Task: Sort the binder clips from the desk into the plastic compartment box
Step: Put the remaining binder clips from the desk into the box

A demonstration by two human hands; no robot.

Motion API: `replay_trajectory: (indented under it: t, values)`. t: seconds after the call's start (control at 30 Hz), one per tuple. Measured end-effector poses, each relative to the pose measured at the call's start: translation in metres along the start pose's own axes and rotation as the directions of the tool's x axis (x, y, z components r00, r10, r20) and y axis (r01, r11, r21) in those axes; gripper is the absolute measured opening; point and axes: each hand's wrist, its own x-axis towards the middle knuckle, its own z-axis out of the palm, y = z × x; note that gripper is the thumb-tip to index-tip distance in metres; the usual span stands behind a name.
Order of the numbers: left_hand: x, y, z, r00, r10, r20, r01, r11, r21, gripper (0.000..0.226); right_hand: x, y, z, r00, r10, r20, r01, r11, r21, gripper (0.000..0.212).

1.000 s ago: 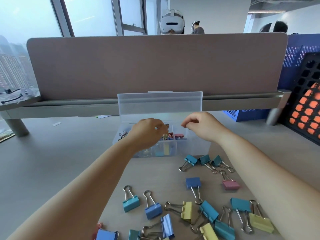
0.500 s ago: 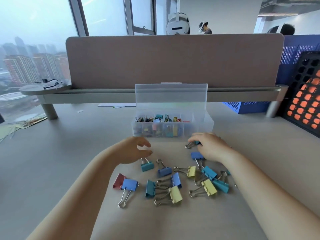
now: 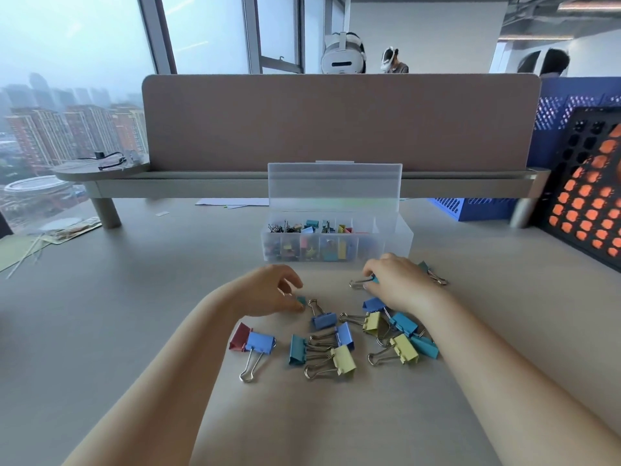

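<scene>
Step in hand: pick-up, both hands at once. The left hand [image 3: 268, 292] is low on the desk [image 3: 134, 297], its fingers curled in with thumb and forefinger closing round a small teal clip [image 3: 301, 300]. Most of that clip is hidden, so the hold looks like a pinch but can't be confirmed as firm. The right hand [image 3: 398, 284] has its fingers bent down, pinching a wire-handled clip [image 3: 361, 282] whose silver loop pokes out to the left.

The compartment box [image 3: 396, 242] sits just beyond both hands, with its lid [image 3: 334, 186] standing open against the divider. The left and middle cells already hold mixed clips, and the right end looks bare.

About a dozen binder clips are left on the desk near the hands, among them a blue clip [image 3: 324, 320], a yellow clip [image 3: 344, 359] and a red clip [image 3: 239, 336], so the task is roughly midway.

Next move: lift both clips clear and carry them forward over the front wall. Each should be dropped into its matching cell (the sort rule, size or colour, is not readable here). Tangled wire handles in the pile could drag a neighbouring clip along.
</scene>
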Motion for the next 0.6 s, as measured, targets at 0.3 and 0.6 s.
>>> replay_trajectory:
  t: [0.3,0.6]
  values:
    - [-0.006,-0.003,0.006,0.999,0.033,-0.025,-0.029,0.993,0.119,0.054,-0.009,-0.03,-0.01,0.998,0.023,-0.055,0.005,0.892,0.452,0.016]
    - [-0.008,0.006,0.023,0.966,0.106,-0.236,-0.075,0.988,0.137,0.019,-0.023,-0.045,-0.006,0.993,0.105,0.056,-0.116,0.747,0.655,0.027]
